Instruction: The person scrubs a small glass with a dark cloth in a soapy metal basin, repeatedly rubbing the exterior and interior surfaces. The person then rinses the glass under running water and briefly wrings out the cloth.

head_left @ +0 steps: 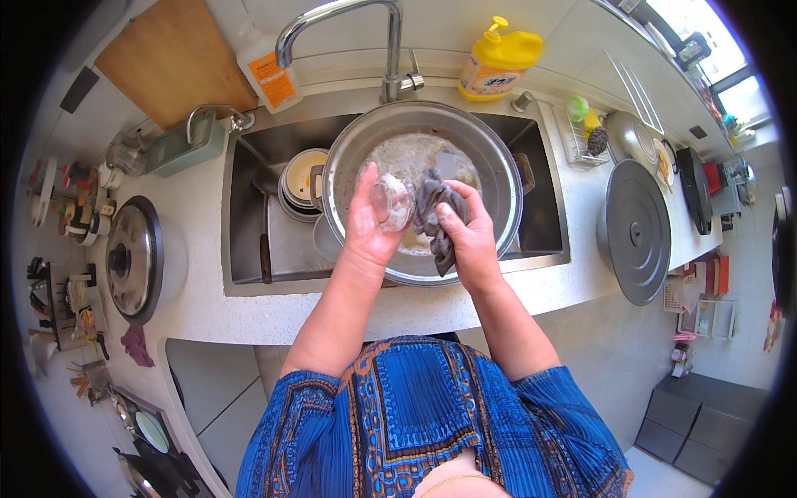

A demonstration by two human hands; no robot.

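Observation:
Over a large metal basin [496, 178] of cloudy, sudsy water, my left hand [369, 231] grips a small clear glass [393, 204], tilted with its mouth toward the right. A crumpled dark grey cloth [435, 214] is bunched in the fingers of my right hand [471, 239], close beside the glass. Part of the cloth hangs down past the palm. The basin sits in a steel sink [245, 199]. To its left in the sink, bowls [304, 176] are stacked, and a dark-handled utensil [266, 241] leans nearby.
A chrome faucet [393, 50] arches behind the basin. Beyond the sink stand a yellow pump bottle [502, 60], a white bottle with an orange label [272, 76] and a wooden cutting board [178, 62]. A lidded pot [133, 261] is left; a large grey lid [635, 232] is right.

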